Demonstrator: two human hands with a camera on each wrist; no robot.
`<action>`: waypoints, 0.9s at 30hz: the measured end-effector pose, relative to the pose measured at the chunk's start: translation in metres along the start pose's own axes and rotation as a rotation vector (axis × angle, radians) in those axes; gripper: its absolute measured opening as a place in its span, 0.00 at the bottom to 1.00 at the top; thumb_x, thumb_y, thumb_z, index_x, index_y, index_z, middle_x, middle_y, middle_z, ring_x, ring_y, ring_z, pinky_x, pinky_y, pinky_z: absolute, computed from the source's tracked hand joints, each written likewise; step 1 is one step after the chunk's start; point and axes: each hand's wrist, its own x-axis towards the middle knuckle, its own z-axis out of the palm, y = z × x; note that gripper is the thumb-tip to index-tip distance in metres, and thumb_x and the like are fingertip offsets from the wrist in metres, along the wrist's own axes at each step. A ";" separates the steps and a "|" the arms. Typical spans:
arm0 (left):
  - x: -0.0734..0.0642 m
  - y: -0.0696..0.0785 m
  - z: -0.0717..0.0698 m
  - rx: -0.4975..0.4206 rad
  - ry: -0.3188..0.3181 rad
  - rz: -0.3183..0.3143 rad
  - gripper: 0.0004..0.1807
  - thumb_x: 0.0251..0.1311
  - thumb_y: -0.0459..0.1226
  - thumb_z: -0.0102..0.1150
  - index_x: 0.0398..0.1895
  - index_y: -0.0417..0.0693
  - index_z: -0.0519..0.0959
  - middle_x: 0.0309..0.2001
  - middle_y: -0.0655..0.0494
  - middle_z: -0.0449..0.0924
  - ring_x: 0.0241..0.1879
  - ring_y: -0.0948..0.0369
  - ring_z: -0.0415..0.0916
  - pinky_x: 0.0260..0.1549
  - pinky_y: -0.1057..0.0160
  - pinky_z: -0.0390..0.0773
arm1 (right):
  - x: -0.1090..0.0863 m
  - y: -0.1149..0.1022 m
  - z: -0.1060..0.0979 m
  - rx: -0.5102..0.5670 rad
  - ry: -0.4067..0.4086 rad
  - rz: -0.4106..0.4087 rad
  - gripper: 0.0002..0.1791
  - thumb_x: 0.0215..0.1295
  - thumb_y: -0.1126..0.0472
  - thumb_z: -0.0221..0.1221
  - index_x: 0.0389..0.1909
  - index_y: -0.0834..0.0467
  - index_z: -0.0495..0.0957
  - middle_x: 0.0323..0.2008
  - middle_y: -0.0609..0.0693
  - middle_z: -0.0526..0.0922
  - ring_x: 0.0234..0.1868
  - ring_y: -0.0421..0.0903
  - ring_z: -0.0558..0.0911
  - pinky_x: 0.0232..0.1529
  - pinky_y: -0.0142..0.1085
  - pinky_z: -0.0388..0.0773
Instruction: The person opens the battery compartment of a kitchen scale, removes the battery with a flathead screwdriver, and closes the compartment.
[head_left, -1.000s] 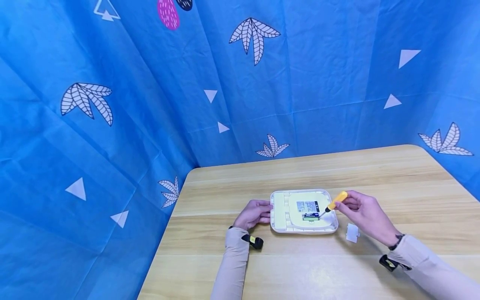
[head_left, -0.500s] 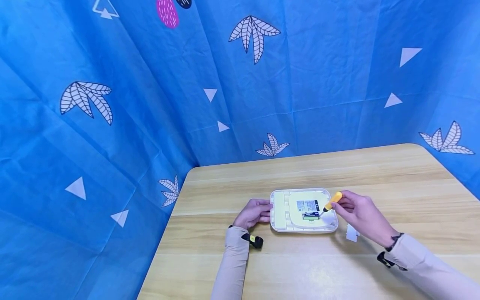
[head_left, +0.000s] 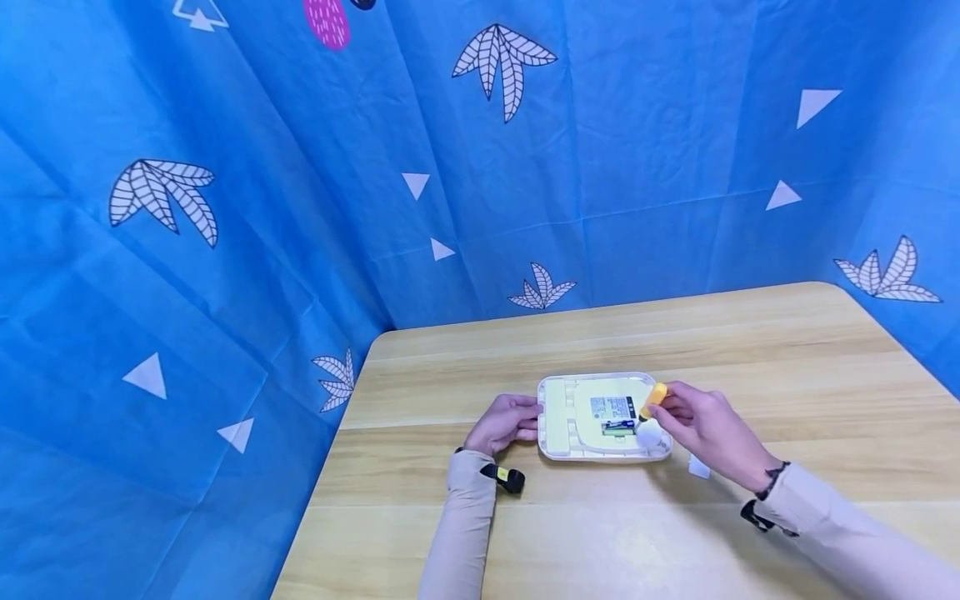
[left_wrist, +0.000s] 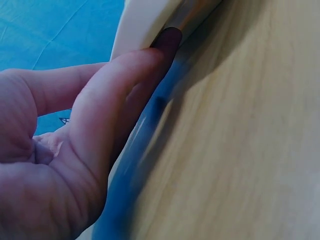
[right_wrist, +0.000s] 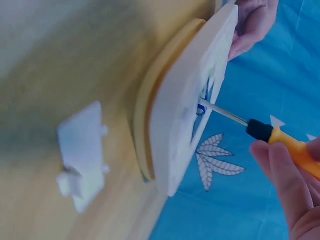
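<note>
A flat white plastic device (head_left: 557, 421) with rounded corners lies on the table, its label and opened battery compartment facing up. A green battery (head_left: 618, 432) and a dark blue one show inside the compartment. My left hand (head_left: 501, 427) pinches the device's left edge, thumb and fingers at its rim. My right hand (head_left: 708, 432) holds a screwdriver (head_left: 655, 400) by its yellow handle. In the right wrist view the screwdriver's metal shaft (right_wrist: 227, 114) slants into the compartment, its tip at the end of the blue battery (right_wrist: 201, 109).
A small white battery cover (right_wrist: 82, 152) with tabs lies on the wooden table (head_left: 570, 533), right of the device and partly hidden under my right hand in the head view. A blue patterned curtain (head_left: 637, 167) hangs behind and left of the table.
My right hand has moved left, and the screwdriver's handle has swung left and stands steeper. My left hand keeps its place on the device's edge. The head view has shifted slightly.
</note>
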 end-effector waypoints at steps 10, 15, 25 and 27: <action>0.002 0.001 0.003 -0.020 -0.017 0.007 0.21 0.68 0.28 0.51 0.61 0.24 0.67 0.30 0.54 0.85 0.26 0.64 0.85 0.28 0.73 0.87 | -0.014 0.031 -0.004 0.475 0.090 0.284 0.16 0.69 0.66 0.58 0.50 0.75 0.72 0.39 0.63 0.87 0.36 0.42 0.90 0.39 0.33 0.87; 0.003 -0.001 0.001 -0.015 -0.021 0.015 0.21 0.69 0.29 0.52 0.61 0.25 0.68 0.31 0.53 0.85 0.27 0.64 0.85 0.29 0.72 0.87 | -0.020 0.043 -0.005 0.673 0.131 0.373 0.18 0.68 0.66 0.59 0.52 0.74 0.71 0.36 0.51 0.90 0.36 0.46 0.90 0.40 0.39 0.85; 0.001 -0.001 0.002 -0.013 -0.009 0.015 0.21 0.68 0.29 0.54 0.60 0.26 0.69 0.31 0.53 0.85 0.27 0.64 0.86 0.28 0.72 0.87 | -0.031 0.053 -0.002 0.956 0.162 0.454 0.15 0.68 0.67 0.59 0.51 0.70 0.71 0.37 0.56 0.89 0.39 0.50 0.89 0.45 0.38 0.83; 0.000 -0.001 0.002 -0.014 -0.008 0.014 0.20 0.67 0.29 0.54 0.60 0.26 0.69 0.31 0.53 0.85 0.27 0.64 0.85 0.28 0.71 0.87 | -0.032 0.054 -0.002 0.975 0.164 0.462 0.15 0.68 0.67 0.59 0.51 0.69 0.71 0.37 0.56 0.89 0.40 0.50 0.89 0.46 0.38 0.83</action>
